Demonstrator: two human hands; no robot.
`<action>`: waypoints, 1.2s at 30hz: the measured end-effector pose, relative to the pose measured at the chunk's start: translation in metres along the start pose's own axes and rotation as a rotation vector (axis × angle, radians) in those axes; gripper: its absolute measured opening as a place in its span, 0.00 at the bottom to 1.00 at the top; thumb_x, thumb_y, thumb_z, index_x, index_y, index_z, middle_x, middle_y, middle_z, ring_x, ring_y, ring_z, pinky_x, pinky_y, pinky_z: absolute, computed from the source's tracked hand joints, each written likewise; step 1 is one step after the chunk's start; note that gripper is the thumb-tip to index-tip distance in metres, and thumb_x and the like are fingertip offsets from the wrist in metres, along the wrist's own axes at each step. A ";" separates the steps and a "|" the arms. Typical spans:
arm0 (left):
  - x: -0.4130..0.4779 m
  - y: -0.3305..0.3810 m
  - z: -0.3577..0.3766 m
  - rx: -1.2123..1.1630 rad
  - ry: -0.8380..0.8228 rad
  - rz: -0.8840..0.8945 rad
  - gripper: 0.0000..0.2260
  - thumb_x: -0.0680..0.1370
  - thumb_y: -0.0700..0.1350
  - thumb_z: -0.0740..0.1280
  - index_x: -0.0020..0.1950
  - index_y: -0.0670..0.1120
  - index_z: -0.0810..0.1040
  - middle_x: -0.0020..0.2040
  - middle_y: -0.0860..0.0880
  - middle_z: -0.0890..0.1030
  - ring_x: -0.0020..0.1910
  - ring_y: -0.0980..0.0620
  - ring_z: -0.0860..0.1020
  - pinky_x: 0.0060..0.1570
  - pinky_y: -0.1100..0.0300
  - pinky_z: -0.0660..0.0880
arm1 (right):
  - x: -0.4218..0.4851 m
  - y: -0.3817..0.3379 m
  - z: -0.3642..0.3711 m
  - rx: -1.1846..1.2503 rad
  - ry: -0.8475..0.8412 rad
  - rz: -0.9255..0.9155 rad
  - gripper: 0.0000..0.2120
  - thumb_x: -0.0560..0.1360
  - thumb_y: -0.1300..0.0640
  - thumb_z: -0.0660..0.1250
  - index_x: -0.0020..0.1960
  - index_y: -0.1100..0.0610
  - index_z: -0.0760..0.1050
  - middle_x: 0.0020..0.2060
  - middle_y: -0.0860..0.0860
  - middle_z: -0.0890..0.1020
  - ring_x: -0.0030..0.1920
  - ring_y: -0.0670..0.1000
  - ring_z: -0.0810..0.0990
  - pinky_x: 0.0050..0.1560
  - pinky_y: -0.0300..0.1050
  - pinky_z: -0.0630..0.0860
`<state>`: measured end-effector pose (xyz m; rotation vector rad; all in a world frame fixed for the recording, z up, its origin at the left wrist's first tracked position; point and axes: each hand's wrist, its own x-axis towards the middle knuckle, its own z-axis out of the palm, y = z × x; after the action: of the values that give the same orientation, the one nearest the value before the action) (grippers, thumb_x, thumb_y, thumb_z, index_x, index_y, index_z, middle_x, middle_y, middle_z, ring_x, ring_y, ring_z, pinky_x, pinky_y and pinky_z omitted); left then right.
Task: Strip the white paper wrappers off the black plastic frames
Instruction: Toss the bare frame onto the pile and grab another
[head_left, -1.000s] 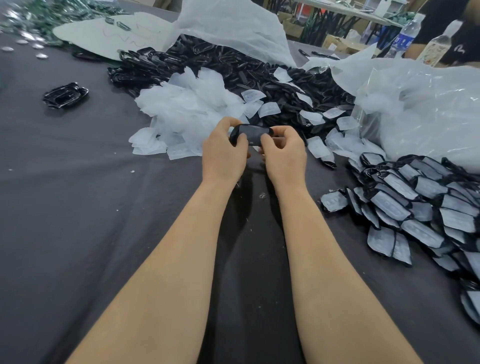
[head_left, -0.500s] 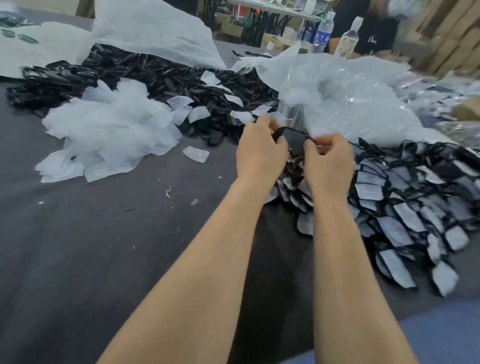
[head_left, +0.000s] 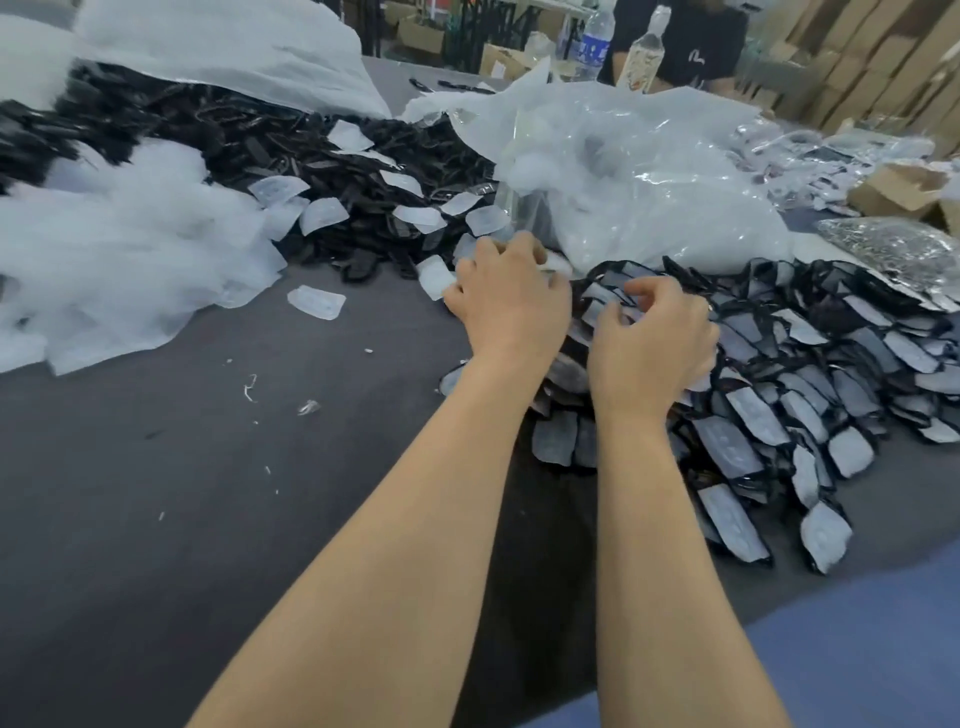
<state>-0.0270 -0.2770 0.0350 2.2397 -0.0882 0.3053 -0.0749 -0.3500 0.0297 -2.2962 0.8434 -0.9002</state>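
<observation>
A heap of black plastic frames in white paper wrappers (head_left: 753, 436) lies on the right of the dark table. My right hand (head_left: 652, 343) is on the heap's near-left edge, its fingers curled onto a wrapped frame (head_left: 610, 312). My left hand (head_left: 511, 306) is just left of it, knuckles up and fingers curled away from me; what they hold is hidden. Stripped black frames (head_left: 322, 166) are piled at the back. Loose white wrappers (head_left: 119, 249) are heaped on the left, and one wrapper (head_left: 317, 302) lies alone on the table.
A large clear plastic bag (head_left: 623, 171) slumps behind my hands. Two bottles (head_left: 592, 41) and a person in a black shirt (head_left: 691, 47) are at the far edge. Cardboard boxes (head_left: 898, 192) and a silvery bag (head_left: 893, 249) are at the right. Small paper scraps (head_left: 250, 387) dot the grey cloth.
Both hands moved right and down onto the wrapped heap. The bare black frame they held between them is no longer visible. The view swung right.
</observation>
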 end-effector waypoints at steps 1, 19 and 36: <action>0.003 -0.006 -0.009 -0.062 0.020 -0.023 0.11 0.78 0.50 0.63 0.59 0.50 0.75 0.61 0.48 0.73 0.62 0.46 0.69 0.58 0.53 0.62 | -0.006 -0.010 0.005 0.039 -0.010 -0.034 0.11 0.76 0.57 0.63 0.58 0.52 0.76 0.58 0.52 0.75 0.61 0.56 0.69 0.61 0.50 0.63; 0.017 -0.183 -0.208 -0.483 0.694 -0.340 0.08 0.78 0.39 0.60 0.56 0.45 0.74 0.48 0.53 0.74 0.42 0.58 0.72 0.45 0.67 0.69 | -0.165 -0.202 0.123 0.459 -0.672 -0.459 0.14 0.75 0.65 0.59 0.57 0.59 0.78 0.55 0.55 0.80 0.57 0.54 0.75 0.59 0.46 0.69; 0.032 -0.274 -0.273 0.400 0.295 -0.770 0.16 0.79 0.45 0.57 0.66 0.47 0.72 0.74 0.44 0.61 0.75 0.41 0.53 0.73 0.39 0.43 | -0.190 -0.265 0.163 0.343 -0.709 -0.592 0.12 0.78 0.60 0.59 0.59 0.56 0.76 0.57 0.54 0.76 0.59 0.54 0.74 0.62 0.50 0.69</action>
<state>-0.0020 0.1092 0.0021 2.3882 1.0450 0.2325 0.0273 -0.0001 0.0229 -2.3118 -0.2836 -0.3335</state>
